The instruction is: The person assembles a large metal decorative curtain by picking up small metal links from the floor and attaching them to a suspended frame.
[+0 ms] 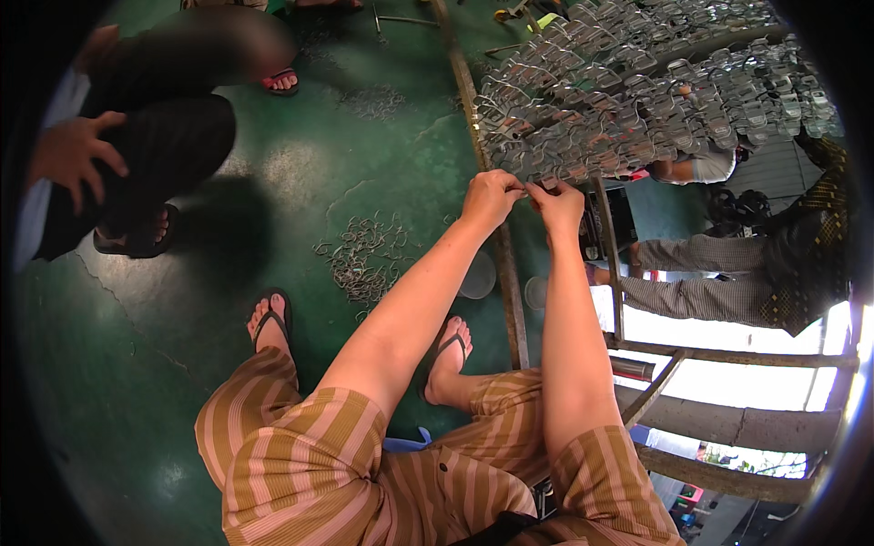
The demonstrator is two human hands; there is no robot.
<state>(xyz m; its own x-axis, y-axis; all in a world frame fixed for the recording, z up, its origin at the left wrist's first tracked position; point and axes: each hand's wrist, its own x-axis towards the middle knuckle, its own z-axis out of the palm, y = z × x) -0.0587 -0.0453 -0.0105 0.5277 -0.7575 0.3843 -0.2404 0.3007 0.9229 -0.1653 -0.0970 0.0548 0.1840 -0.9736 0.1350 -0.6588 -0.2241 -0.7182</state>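
Note:
Both my hands meet at the lower edge of a dense hanging sheet of shiny metal pieces, linked in rows on a frame. My left hand is closed, thumb and fingertips pinched together near the frame's rusty bar. Just to its right, my right hand pinches at the lowest row, its fingertips almost touching the left ones. Whatever lies between the fingertips is too small to make out. Below and left of my hands, a loose pile of bent metal hooks lies on the green floor.
A translucent tub stands beside the rusty frame bar. At left, another person's hand rests over dark trousers. A person in checked trousers is beyond the frame at right. More metal pieces lie scattered on the far floor.

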